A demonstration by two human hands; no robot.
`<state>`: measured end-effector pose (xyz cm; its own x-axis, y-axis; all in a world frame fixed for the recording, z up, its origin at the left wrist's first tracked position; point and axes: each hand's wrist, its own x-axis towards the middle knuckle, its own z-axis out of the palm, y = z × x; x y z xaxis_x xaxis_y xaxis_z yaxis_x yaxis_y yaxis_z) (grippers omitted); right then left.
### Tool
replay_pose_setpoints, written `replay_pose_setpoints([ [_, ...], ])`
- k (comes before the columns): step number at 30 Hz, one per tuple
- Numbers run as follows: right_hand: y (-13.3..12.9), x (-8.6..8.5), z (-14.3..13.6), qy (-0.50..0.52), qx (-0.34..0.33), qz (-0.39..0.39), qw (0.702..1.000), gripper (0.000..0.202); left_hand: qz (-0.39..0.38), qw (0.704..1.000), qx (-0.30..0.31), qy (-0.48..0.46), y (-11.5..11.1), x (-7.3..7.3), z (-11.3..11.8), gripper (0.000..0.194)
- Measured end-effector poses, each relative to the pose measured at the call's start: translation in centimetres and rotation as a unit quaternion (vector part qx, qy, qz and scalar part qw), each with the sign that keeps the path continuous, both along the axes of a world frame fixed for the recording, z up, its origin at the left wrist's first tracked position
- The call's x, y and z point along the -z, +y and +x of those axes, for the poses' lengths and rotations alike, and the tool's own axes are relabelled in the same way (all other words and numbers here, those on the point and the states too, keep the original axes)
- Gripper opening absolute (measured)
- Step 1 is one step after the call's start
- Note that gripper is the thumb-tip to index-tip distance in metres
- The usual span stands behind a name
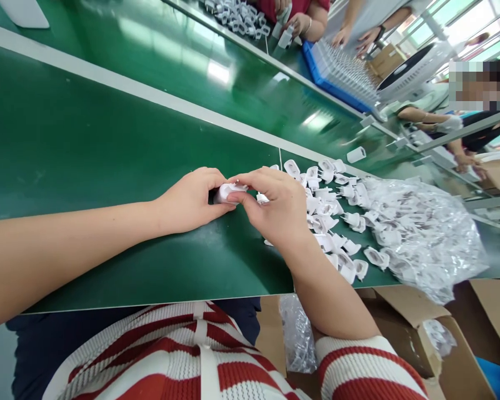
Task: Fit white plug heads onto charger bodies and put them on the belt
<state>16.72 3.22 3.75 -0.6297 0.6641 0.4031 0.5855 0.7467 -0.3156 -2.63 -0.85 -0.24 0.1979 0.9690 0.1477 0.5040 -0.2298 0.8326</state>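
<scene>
Over green table [79, 144], left of one plastic bag [429, 239], clamping one white charger piece [225, 193] between left hand [191, 199] and right hand [280, 204], with dozens of plug parts [325, 208] nearer that bag

Surface [108, 139]: smooth, glossy. Held piece [228, 193] over surface: smooth plastic. Bag [441, 233] on surface: clear, shiny, crinkled plastic. Carton [414, 305] below surface: matt cardboard. Sweater [162, 361]: ribbed knit.

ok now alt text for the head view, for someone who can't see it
A person's left hand and right hand both grip one white plug part over a green table. Loose white parts and a clear bag of more lie to the right; beyond, co-workers' hands work near a blue tray.
</scene>
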Motion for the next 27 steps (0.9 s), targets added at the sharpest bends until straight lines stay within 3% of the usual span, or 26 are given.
replay_pose_setpoints([
  [9, 0.0, 0.2, 0.1, 0.009, -0.018, -0.025, 0.999, 0.010, 0.013, 1.000, -0.001, 0.019, -0.3, -0.2, 0.0, 0.034],
  [13, -0.3, 0.0, 0.1, 0.000, -0.022, -0.067, 0.998, 0.016, -0.019, 0.999, -0.033, -0.004, -0.7, -0.8, 0.2, 0.046],
  [15, -0.2, -0.1, 0.4, 0.020, -0.031, -0.102, 0.994, 0.023, -0.027, 0.999, -0.043, -0.011, -0.7, -1.2, 0.3, 0.051],
  [18, 0.8, -0.4, 1.3, 0.058, -0.015, -0.142, 0.988, 0.049, -0.062, 0.997, -0.052, -0.012, -0.1, -2.0, 0.3, 0.053],
  [20, 2.0, -0.6, 2.0, 0.040, 0.045, -0.125, 0.990, 0.059, -0.086, 0.993, -0.086, -0.001, 1.0, -2.7, -0.2, 0.054],
  [22, 3.1, -0.9, 2.7, -0.040, 0.122, -0.096, 0.987, 0.060, -0.081, 0.986, -0.145, 0.019, 2.9, -3.3, -1.4, 0.056],
  [24, 3.7, -1.1, 3.3, -0.151, 0.186, -0.091, 0.967, 0.060, -0.055, 0.978, -0.194, 0.043, 5.3, -3.9, -3.4, 0.062],
  [27, 3.9, -1.4, 3.8, -0.263, 0.228, -0.112, 0.931, 0.062, -0.004, 0.974, -0.214, 0.070, 9.4, -4.1, -7.4, 0.070],
])
